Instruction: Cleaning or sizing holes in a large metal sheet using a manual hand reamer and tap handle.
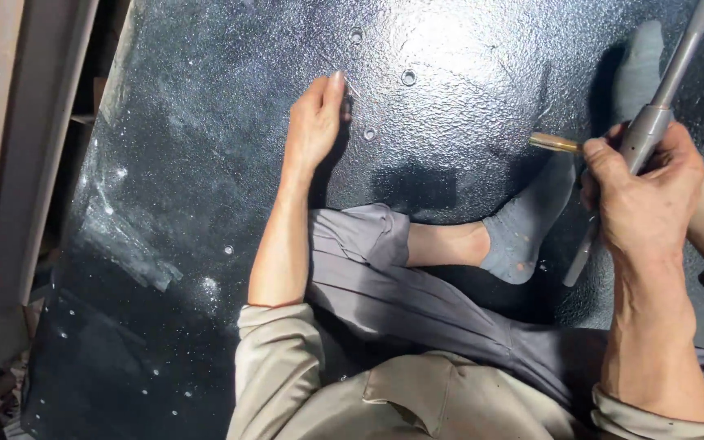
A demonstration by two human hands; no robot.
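Down on the black panel (205,163), left hand (313,122) presses flat and empty for balance; right hand (645,191) clamps the tap wrench (653,122), steadying it.

A workshop — a large black coated panel (205,163) with drilled holes (408,77), a metal tap wrench (653,122), rough timber framing (2,147) beside it

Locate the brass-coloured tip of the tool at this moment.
In the head view, the brass tip sits right of centre, just left of the right hand holding the grey metal tool, above the socked foot.
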